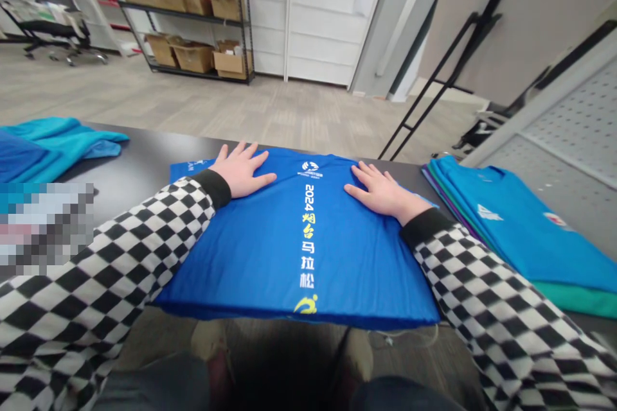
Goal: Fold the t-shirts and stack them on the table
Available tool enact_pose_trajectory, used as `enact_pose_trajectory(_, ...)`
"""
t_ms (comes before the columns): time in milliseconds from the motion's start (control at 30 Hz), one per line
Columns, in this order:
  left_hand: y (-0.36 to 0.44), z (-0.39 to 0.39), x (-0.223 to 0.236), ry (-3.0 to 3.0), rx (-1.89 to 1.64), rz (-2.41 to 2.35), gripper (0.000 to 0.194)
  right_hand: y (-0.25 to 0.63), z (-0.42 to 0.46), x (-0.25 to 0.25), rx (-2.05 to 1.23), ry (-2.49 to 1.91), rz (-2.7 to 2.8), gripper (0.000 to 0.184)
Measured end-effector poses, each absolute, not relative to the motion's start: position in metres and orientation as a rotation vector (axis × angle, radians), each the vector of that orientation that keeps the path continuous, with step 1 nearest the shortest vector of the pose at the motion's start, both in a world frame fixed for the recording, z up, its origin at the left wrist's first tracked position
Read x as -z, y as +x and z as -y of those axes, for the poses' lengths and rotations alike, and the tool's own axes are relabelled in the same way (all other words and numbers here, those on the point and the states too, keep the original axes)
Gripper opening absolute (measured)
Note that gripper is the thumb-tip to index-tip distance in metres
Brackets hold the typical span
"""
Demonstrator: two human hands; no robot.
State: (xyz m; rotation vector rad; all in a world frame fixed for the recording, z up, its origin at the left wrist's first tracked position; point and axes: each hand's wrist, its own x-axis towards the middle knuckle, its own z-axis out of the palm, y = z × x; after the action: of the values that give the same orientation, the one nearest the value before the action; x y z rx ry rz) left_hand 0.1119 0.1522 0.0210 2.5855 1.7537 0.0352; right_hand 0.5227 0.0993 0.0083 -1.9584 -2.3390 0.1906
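Note:
A blue T-shirt (260,237) with white and yellow printing down its middle lies spread on a dark table, its near edge reaching the table's front. My left hand (242,170) rests flat on the shirt's far left part, fingers spread. On the far right part lies my right hand (383,191), also flat with fingers apart. Neither hand grips anything. The checkered sleeves of my top cover both forearms and hide parts of the shirt's side edges.
Folded shirts (511,218) in blue, green and purple are stacked at the right, beside a grey perforated panel (573,122). Crumpled blue and teal garments (58,144) lie at the left. Beyond the dark table (149,149) stands a shelf (187,13) with cardboard boxes.

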Motion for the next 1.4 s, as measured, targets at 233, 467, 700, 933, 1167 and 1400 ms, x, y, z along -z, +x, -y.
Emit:
enact_pose_trajectory(233,0.119,-0.160,-0.027,2.558,0.027,-1.638,0.094,0.493,-0.121,-0.022,-0.069,-1.735,2.405,0.091)
enact_pose_trajectory(467,0.111,-0.171,-0.016,2.541,0.069,-1.651,0.096,0.500,-0.154,-0.001,-0.245,-1.791,2.433,0.092)
enact_pose_trajectory(700,0.109,-0.173,-0.018,2.626,-0.047,-1.674,0.091,0.526,-0.145,-0.007,-0.199,-1.673,2.187,0.080)
enact_pose_trajectory(933,0.121,-0.151,-0.028,2.724,-0.032,-1.387,0.090,0.487,-0.094,-0.049,-1.060,-1.115,1.474,0.056)
enact_pose_trajectory(1167,0.123,-0.152,-0.011,2.668,0.061,-1.380,0.100,0.437,-0.040,-0.049,-2.152,-0.911,1.535,0.058)
enact_pose_trajectory(1400,0.118,-0.157,-0.008,2.647,0.038,-1.392,0.098,0.477,-0.090,-0.027,-1.375,-1.304,1.540,0.066)
